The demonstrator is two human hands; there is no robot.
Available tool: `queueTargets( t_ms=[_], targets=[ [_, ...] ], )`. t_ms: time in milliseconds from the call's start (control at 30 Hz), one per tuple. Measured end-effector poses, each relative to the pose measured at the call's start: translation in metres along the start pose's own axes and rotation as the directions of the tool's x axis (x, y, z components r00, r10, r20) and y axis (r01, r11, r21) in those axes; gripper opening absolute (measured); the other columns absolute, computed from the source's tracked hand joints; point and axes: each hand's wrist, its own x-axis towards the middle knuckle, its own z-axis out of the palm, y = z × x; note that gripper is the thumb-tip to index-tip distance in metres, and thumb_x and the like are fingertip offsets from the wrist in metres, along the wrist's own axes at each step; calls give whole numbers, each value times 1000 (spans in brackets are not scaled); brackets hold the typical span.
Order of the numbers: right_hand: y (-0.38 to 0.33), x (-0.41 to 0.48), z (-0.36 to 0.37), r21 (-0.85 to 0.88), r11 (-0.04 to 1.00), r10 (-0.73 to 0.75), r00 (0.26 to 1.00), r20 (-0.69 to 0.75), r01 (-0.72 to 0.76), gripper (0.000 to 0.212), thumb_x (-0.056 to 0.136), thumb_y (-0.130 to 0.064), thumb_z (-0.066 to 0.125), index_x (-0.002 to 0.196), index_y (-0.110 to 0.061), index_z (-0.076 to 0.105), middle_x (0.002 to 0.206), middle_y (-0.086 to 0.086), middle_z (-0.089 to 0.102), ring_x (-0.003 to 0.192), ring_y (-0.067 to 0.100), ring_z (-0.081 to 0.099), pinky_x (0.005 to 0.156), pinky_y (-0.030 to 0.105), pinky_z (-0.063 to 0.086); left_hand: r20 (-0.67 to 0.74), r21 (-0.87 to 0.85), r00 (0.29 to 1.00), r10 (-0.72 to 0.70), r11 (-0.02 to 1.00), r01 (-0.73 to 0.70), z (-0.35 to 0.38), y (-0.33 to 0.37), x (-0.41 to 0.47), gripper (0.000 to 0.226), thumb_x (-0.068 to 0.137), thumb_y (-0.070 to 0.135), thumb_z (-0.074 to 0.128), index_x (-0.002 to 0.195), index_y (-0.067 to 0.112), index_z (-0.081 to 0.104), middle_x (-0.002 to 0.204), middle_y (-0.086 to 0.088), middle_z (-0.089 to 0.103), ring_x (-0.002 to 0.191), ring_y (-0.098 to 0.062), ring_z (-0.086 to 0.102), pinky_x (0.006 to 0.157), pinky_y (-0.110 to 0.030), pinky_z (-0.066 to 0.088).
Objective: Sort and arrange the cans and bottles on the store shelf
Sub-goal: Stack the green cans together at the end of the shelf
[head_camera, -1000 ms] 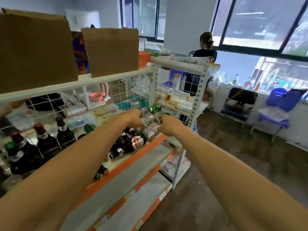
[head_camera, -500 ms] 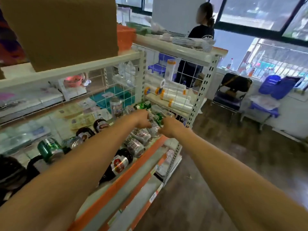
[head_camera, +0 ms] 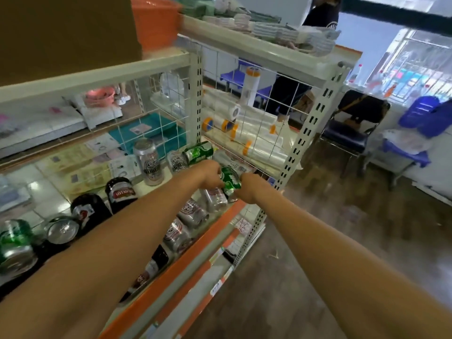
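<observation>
A green can (head_camera: 230,180) lies between my two hands near the right end of the shelf (head_camera: 171,270). My left hand (head_camera: 208,174) grips its left side and my right hand (head_camera: 247,188) grips its right side. Another green can (head_camera: 198,152) lies on its side just behind. One silver can (head_camera: 149,162) stands upright toward the back; several silver cans (head_camera: 193,212) lie on their sides under my left arm. Dark bottles (head_camera: 121,193) lie on the shelf to the left, partly hidden by my forearm.
A wire grid panel (head_camera: 244,113) divides this shelf from rolls of clear film (head_camera: 256,143). Cardboard boxes (head_camera: 66,33) and an orange bin (head_camera: 156,23) sit on the top shelf. A person (head_camera: 318,15) stands behind the rack. Chairs (head_camera: 352,123) stand on the wood floor at right.
The view has moved closer and to the right along the shelf. Both hands have closed in on the green can, which now shows between them.
</observation>
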Motion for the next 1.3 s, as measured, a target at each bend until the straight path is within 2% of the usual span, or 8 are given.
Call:
queueTargets(
  t_ms=[200, 300, 400, 467, 667, 867, 1067, 1300],
  targets=[
    [18, 46, 17, 82, 997, -14, 998, 66, 8, 42, 94, -28, 60, 129, -9, 49, 126, 18, 57, 91, 27, 58, 71, 33, 47, 30, 35, 998, -52, 998, 51, 14, 0, 43, 41, 89, 22, 68, 126, 7, 58, 118, -11, 63, 100, -24, 61, 84, -33, 51],
    [19, 64, 30, 167, 986, 6, 996, 84, -20, 47, 94, -40, 54, 130, -10, 51, 135, 27, 50, 91, 31, 63, 74, 36, 52, 58, 89, 996, -67, 994, 62, 21, -1, 55, 33, 87, 26, 67, 116, 10, 64, 110, -10, 65, 96, -25, 61, 80, -32, 50],
    [20, 71, 42, 153, 987, 37, 994, 104, -53, 49, 92, -53, 53, 115, -10, 58, 113, 14, 64, 96, 29, 61, 85, 39, 54, 64, 126, 994, -86, 989, 77, 23, -6, 66, 35, 83, 31, 70, 112, 13, 68, 108, -10, 66, 96, -26, 62, 82, -33, 52],
    [19, 76, 48, 134, 987, 73, 993, 98, -86, 57, 88, -60, 54, 117, -12, 56, 115, 12, 61, 104, 32, 57, 89, 38, 50, 67, 117, 993, -96, 989, 88, 22, -8, 70, 37, 82, 28, 70, 115, 13, 67, 110, -10, 67, 97, -25, 62, 86, -37, 54],
    [10, 78, 36, 258, 955, 135, 989, 67, -148, 39, 79, -45, 70, 96, -18, 48, 99, 7, 64, 91, 25, 62, 86, 41, 54, 68, 30, 989, -129, 991, 127, 11, -11, 57, 39, 89, 23, 68, 125, 10, 61, 122, -8, 61, 108, -26, 60, 94, -40, 52],
    [-3, 54, -13, 233, 972, 21, 992, -125, 8, 61, 79, -38, 72, 128, -12, 45, 122, 8, 55, 105, 29, 58, 85, 46, 55, 27, -10, 992, -126, 992, 126, -8, -17, 29, 38, 93, 25, 65, 126, 9, 58, 124, -11, 60, 103, -24, 59, 84, -32, 47],
    [-25, 5, -46, 162, 982, -62, 977, -206, 97, 56, 82, -37, 74, 122, -12, 43, 109, 8, 61, 92, 25, 60, 71, 39, 53, -75, 31, 993, -87, 996, 89, -39, -20, -18, 50, 92, 28, 65, 137, 11, 51, 137, -10, 55, 121, -28, 54, 102, -39, 45],
    [-84, -56, -63, 204, 953, -176, 958, -225, 223, 46, 82, -32, 76, 109, -16, 43, 91, 0, 55, 79, 17, 55, 60, 28, 43, -165, 97, 981, -104, 988, 121, -60, -38, -95, 47, 91, 27, 67, 134, 12, 55, 133, -11, 57, 119, -29, 55, 100, -39, 46]
  ],
)
